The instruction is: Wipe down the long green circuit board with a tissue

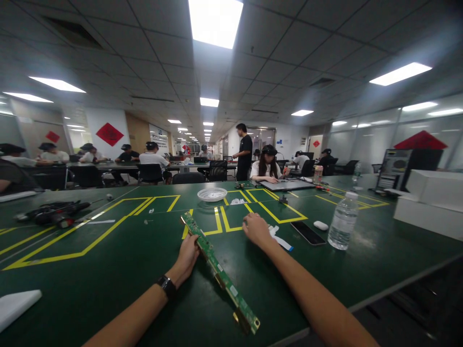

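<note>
My left hand (187, 253), with a dark band on its wrist, grips a long narrow green circuit board (224, 274) near its far end. The board slants from the middle of the table toward me, with gold-coloured metal parts along its edge. My right hand (256, 229) is low over the table to the right of the board, back upward, fingers loosely bent and partly apart. I see nothing held in it. Beside its wrist lies a white ribbon cable (280, 239) with a blue end.
A phone (307, 233), a white earbud case (320, 225) and a water bottle (343, 220) are at right, before white boxes (430, 202). A white basket (212, 194) sits ahead. Dark tools (54, 213) lie left. A person (266, 168) sits opposite. Yellow tape marks the green table (119, 289).
</note>
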